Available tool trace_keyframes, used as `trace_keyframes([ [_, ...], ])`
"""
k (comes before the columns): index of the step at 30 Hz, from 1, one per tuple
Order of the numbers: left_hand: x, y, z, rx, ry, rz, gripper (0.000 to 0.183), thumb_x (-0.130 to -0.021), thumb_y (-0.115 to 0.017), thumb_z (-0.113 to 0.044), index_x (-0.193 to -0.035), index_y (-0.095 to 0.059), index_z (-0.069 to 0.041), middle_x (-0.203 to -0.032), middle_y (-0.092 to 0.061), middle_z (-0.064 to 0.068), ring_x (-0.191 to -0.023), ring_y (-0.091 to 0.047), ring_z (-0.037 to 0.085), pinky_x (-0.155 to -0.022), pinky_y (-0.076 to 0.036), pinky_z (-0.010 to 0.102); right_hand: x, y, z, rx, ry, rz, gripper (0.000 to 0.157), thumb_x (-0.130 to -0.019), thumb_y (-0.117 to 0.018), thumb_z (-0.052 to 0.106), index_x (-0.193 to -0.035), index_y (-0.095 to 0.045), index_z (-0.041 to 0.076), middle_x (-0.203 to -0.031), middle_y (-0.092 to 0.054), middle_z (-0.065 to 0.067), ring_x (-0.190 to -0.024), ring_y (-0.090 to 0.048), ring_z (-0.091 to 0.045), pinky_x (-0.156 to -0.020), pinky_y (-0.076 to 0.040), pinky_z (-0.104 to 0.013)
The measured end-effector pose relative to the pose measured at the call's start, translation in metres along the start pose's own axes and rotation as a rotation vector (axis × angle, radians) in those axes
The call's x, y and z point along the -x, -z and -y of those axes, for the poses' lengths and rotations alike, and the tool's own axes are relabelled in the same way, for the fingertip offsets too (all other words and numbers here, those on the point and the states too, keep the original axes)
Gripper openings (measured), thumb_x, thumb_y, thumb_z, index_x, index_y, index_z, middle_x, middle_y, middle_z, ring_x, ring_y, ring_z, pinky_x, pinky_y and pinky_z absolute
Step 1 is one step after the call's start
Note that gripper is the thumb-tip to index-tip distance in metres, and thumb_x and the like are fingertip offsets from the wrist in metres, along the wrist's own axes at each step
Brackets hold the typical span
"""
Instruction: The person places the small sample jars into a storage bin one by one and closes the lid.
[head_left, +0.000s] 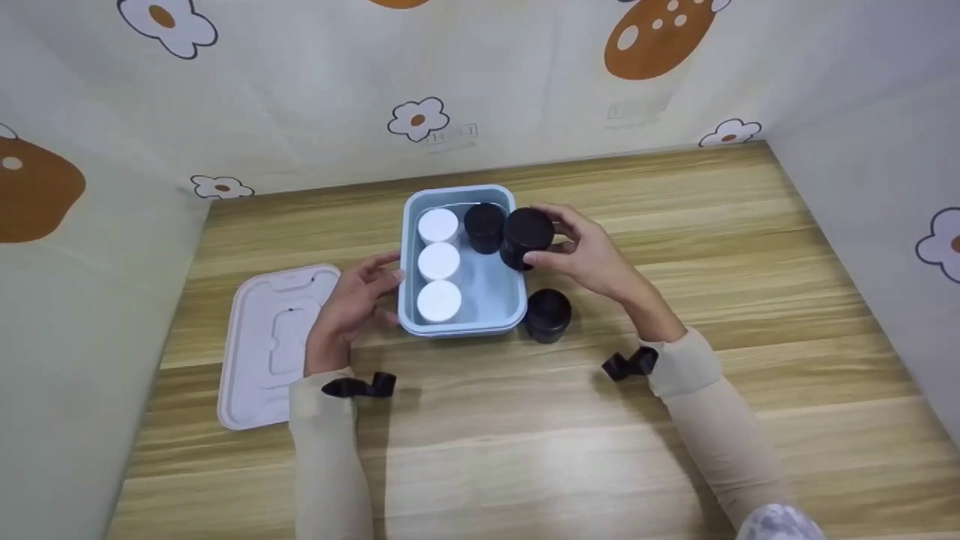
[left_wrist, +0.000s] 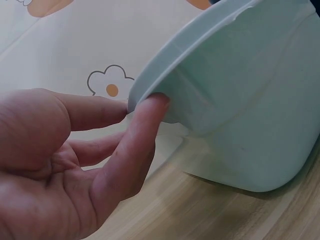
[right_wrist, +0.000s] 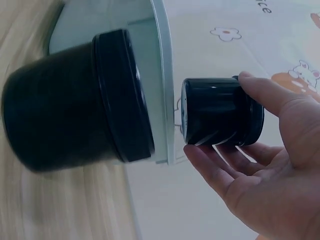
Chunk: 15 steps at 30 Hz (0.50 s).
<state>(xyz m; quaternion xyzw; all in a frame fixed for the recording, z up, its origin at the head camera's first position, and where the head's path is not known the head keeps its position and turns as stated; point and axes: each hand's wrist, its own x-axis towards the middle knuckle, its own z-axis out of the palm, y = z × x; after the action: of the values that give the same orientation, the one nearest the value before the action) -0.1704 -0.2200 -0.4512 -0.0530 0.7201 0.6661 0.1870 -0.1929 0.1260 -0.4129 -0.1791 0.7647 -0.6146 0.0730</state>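
A light blue plastic bin (head_left: 465,330) stands mid-table with three white-topped jars (head_left: 439,262) in a row along its left side. One black jar (head_left: 484,227) sits in its far right part. My left hand (head_left: 355,301) pinches the bin's left rim; in the left wrist view, fingertips (left_wrist: 159,101) meet at the lip. Over the bin's right edge, my right hand (head_left: 589,251) grips a second black lidded jar (right_wrist: 215,111) between thumb and fingers, lid up. A third black jar (head_left: 548,315) rests on the table beside the bin's near right corner.
A white lid (head_left: 255,345) lies flat on the wood-grain table (head_left: 480,450) at the left, partly behind my left wrist. Patterned curtain-like walls (head_left: 510,90) enclose the table at the back and sides. A small black wrist mount (head_left: 630,364) sits on each sleeve.
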Motion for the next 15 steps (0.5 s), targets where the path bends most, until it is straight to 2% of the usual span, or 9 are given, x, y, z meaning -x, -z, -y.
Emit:
trace_keyframes([
  [8,-0.001,0.0,0.002,0.014,0.002,0.011,0.051,-0.103,-0.058,-0.022,-0.15,-0.043,-0.009,-0.112,-0.065,0.005,-0.1,-0.065,0.016,-0.054,-0.058,0.027,0.001,-0.007,0.009,-0.012,-0.004,0.027,0.071,-0.083,-0.079,0.0,-0.146,-0.046,-0.001,-0.142,-0.051,-0.018,-0.122,-0.058,-0.028,-0.096,-0.056,-0.023],
  [15,-0.001,0.0,0.001,0.013,0.003,0.004,0.051,-0.102,-0.058,-0.021,-0.149,-0.043,-0.01,-0.109,-0.065,0.003,-0.101,-0.064,0.018,-0.054,-0.058,0.027,-0.019,-0.005,0.008,0.0,0.006,0.134,0.07,-0.082,-0.08,0.0,-0.144,-0.048,0.0,-0.143,-0.052,-0.016,-0.126,-0.055,-0.028,-0.105,-0.053,-0.035],
])
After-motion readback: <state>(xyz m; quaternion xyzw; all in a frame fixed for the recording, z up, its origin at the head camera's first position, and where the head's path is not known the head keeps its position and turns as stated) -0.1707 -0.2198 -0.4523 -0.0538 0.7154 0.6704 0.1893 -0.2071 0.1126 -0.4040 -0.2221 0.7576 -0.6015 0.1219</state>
